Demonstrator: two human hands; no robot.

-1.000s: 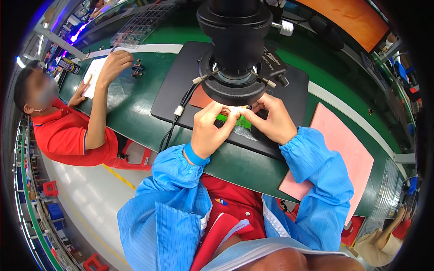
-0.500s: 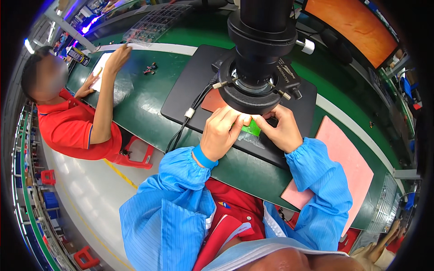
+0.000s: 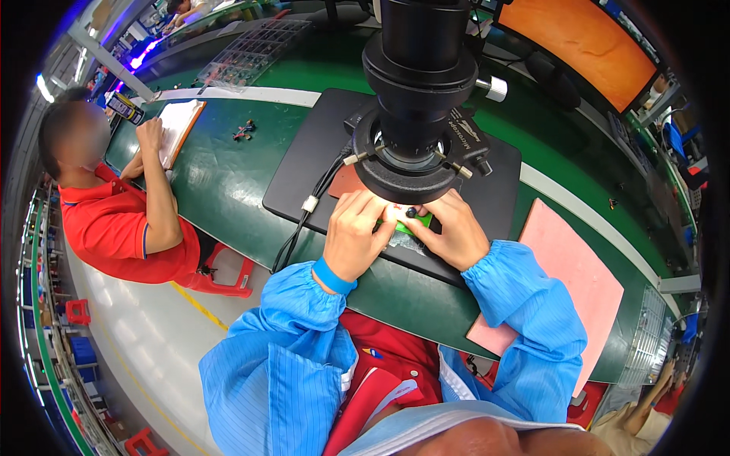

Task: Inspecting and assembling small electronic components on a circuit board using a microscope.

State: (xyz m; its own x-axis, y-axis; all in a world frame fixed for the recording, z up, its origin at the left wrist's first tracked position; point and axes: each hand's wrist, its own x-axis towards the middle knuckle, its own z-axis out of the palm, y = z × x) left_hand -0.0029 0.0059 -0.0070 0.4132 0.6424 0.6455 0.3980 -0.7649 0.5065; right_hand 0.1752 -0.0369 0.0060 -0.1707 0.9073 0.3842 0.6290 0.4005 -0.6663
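Both of my hands work close together under the ring of a black microscope (image 3: 414, 83). My left hand (image 3: 354, 235), with a blue wristband, is closed in a pinch. My right hand (image 3: 456, 234) is also closed, its thumb beside a small black round part (image 3: 411, 213). A bit of red shows by the left fingertips; whether it belongs to the black part I cannot tell. Below the fingertips lies a bright green piece (image 3: 403, 226) on the black microscope base (image 3: 300, 178). An orange-brown pad (image 3: 347, 184) lies partly hidden behind my left hand.
Black cables (image 3: 304, 220) run down the base's left side. A pink sheet (image 3: 563, 273) lies to the right on the green table (image 3: 228, 190). At the left, a co-worker in red (image 3: 129, 220) sits by a white-topped pad (image 3: 179, 125). An orange-lit monitor (image 3: 585, 45) stands behind.
The black round part now shows between my fingers, where it was hidden before. The co-worker's raised hand has come down to the pad. The view has shifted slightly.
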